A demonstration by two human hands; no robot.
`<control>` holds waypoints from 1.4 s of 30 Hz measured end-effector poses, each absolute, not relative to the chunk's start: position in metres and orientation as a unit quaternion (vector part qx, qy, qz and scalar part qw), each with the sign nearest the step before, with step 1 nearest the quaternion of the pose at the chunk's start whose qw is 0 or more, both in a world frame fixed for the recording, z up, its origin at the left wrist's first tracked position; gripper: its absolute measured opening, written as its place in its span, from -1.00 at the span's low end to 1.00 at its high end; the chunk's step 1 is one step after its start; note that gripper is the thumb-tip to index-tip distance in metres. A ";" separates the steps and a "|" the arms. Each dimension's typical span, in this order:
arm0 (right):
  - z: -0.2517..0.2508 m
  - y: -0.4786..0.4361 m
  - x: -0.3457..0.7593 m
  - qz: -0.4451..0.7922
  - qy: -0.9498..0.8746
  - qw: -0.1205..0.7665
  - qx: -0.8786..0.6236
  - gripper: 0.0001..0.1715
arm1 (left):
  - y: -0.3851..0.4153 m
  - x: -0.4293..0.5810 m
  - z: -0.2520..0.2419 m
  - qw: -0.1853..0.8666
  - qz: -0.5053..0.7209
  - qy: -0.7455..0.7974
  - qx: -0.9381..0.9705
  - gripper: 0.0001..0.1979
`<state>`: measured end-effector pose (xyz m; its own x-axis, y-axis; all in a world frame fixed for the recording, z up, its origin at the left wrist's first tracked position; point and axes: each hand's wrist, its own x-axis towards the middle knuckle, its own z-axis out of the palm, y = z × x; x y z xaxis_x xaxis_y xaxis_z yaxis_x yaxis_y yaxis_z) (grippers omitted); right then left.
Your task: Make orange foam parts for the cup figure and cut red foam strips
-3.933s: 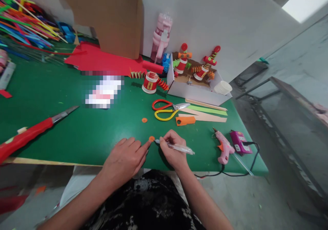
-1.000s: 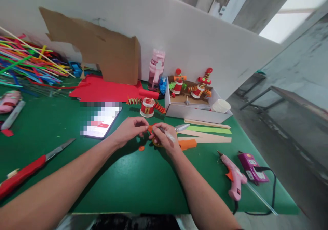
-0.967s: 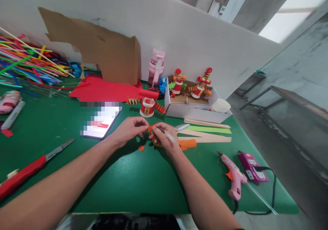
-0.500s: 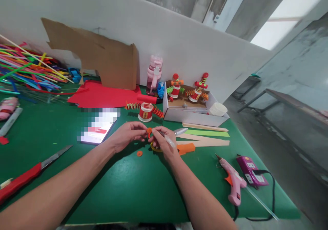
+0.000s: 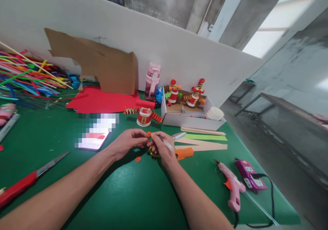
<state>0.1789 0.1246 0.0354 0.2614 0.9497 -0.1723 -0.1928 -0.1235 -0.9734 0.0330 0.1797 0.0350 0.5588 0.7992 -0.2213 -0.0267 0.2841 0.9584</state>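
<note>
My left hand (image 5: 126, 143) pinches a small orange paper disc (image 5: 148, 134) above the green table (image 5: 123, 189). My right hand (image 5: 162, 146) meets it at the disc, fingers curled round a clear pen (image 5: 167, 144) that points back toward my wrist. A second orange disc (image 5: 138, 159) lies on the table just under my hands. Scissors with red and yellow handles (image 5: 176, 136) lie partly hidden behind my right hand.
A red paper-cup figure (image 5: 144, 116) stands behind my hands, beside a white box (image 5: 191, 120) holding two more figures. A phone (image 5: 96, 134) lies left, a red-handled knife (image 5: 30, 178) at front left. A pink glue gun (image 5: 232, 187) and its cable sit right. Paper strips (image 5: 205, 141) lie nearby.
Since the oldest frame my hands lifted the disc off the table and moved it away from me. Over the last second they barely shift; the camera tilts upward.
</note>
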 end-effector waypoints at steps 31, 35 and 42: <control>0.043 0.127 0.193 0.423 -0.415 0.575 -0.564 -0.39 | 0.181 0.037 0.031 0.666 0.348 0.410 0.518 -0.51; 0.047 0.126 0.194 0.398 -0.422 0.605 -0.546 -0.56 | 0.182 0.037 0.031 0.659 0.362 0.411 0.515 -0.55; 0.049 0.121 0.188 0.320 -0.500 0.552 -0.586 -0.73 | 0.181 0.037 0.034 0.648 0.366 0.405 0.532 -0.63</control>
